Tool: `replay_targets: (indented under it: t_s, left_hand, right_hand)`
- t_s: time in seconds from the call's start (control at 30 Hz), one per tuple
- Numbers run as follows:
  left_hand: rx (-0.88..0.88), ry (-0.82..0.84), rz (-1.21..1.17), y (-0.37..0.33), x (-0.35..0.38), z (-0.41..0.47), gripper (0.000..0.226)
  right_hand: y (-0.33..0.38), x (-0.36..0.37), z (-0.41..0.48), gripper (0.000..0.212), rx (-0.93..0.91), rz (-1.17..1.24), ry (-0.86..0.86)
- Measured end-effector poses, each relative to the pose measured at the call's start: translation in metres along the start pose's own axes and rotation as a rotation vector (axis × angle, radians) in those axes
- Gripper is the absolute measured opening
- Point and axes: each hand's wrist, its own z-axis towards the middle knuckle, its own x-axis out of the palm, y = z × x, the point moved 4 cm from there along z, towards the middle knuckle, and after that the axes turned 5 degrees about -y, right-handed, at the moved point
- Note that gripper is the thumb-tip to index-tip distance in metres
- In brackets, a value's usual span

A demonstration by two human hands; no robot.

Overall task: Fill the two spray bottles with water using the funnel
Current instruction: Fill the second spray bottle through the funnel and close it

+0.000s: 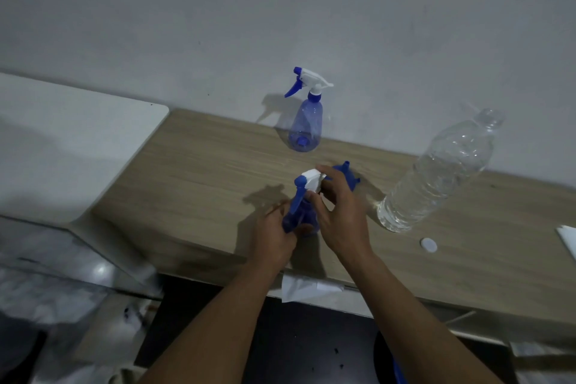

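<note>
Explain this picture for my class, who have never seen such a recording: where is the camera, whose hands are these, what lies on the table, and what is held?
There is no machine here: a person works with bare hands, and one camera worn on the head looks down at them. On the wooden table stand a far spray bottle by the wall and a large clear water bottle; a white cap lies near it, and a blue funnel sits behind the right hand. The left hand grips the body of the near spray bottle, while the right hand holds its white spray head.
</note>
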Motion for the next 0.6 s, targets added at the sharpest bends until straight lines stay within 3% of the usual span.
replay_targets:
  t_s: [0.2,0.37,0.6]
  left_hand:
    - [-0.004,0.01,-0.057,0.003,0.001,0.0,0.031]
    - [0.049,-0.001,-0.06,0.007,0.004,0.002,0.04]
    - [0.137,-0.03,-0.163,0.005,0.001,0.003,0.044]
  right_hand:
    - [0.002,0.003,-0.007,0.046,-0.026,-0.073,-0.052]
    - [-0.002,0.002,0.0,0.075,0.136,0.079,-0.039]
    - [-0.008,-0.004,0.017,0.037,0.121,0.115,0.106]
